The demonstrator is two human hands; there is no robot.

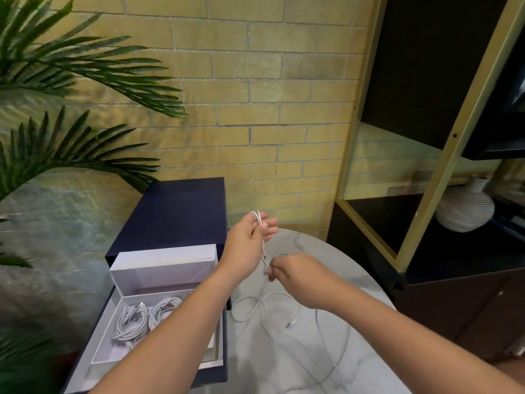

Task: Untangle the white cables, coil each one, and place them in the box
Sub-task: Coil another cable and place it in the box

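Above the tabletop (318, 245), the left hand (247, 240) grips the white cable (264, 251) in a loop. The right hand (289, 271) pinches it just below; slack trails toward the person.

White cable (263, 248), thin: looped over the fingers of my raised left hand (248, 237), hanging down to my right hand (289, 274), which pinches it lower. Its slack lies in wide open curves on the table (355, 351), connector end (291, 324) flat among them; I cannot tell whether this is one cable or several. Two coiled cables (133, 322), white, wound in tidy ovals, lie side by side and touching in the box (113, 354), an open white tray in a dark blue shell, just left of the slack.
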